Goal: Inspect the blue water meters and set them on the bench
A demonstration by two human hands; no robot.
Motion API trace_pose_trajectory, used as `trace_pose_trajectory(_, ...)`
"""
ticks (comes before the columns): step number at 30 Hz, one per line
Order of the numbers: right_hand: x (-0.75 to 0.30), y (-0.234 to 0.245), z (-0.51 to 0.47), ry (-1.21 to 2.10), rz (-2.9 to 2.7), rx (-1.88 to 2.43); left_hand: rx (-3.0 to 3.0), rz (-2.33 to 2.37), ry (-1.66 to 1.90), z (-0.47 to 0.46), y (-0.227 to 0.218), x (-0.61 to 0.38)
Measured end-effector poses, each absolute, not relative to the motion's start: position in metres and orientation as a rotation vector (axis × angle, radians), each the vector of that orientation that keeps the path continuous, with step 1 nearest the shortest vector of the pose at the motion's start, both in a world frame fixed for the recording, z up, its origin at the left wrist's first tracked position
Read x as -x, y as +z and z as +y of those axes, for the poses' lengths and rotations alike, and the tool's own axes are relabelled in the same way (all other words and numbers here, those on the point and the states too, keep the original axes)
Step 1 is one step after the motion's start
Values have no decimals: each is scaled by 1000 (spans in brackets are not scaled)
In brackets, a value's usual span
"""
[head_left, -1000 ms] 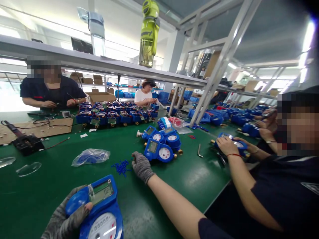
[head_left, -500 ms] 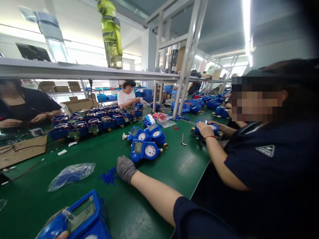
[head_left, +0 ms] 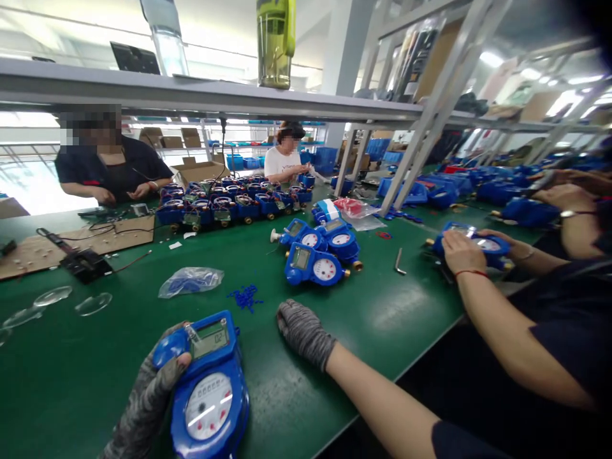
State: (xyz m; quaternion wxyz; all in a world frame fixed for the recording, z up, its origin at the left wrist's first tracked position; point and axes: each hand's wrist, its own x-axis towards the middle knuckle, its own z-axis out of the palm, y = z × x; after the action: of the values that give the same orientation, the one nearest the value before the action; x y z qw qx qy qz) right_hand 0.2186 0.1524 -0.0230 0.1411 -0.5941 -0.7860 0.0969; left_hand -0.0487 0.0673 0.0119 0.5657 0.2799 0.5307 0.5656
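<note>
blue meter point(head_left: 210, 392) in left hand point(head_left: 155, 386), near side of tabletop point(head_left: 382, 319), fingers point(head_left: 179, 364) wrapped round domed end point(head_left: 168, 349); right hand point(head_left: 306, 335) curled, can't tell whether holding anything. probably heavy, stiff, slick (display window point(head_left: 210, 341) likely fragile): best gripped by casing.

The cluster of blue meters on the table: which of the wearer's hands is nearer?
Right. The right hand is just in front of the cluster, apart from it; the left hand is farther off, leftward, holding another meter.

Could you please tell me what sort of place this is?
Probably a meter assembly workshop: blue housings with exposed wires stand in rows on the green workbench, and the left hand holds a water meter.
</note>
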Motion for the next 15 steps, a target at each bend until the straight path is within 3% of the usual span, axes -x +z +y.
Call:
trace_pose_trajectory(7,-180,1,140,656,-1998,1203,-636,1166,1351,65,20,41)
trace_pose_trajectory(15,-163,8,158,593,-2220,1131,-582,1272,1342,66,21,42)
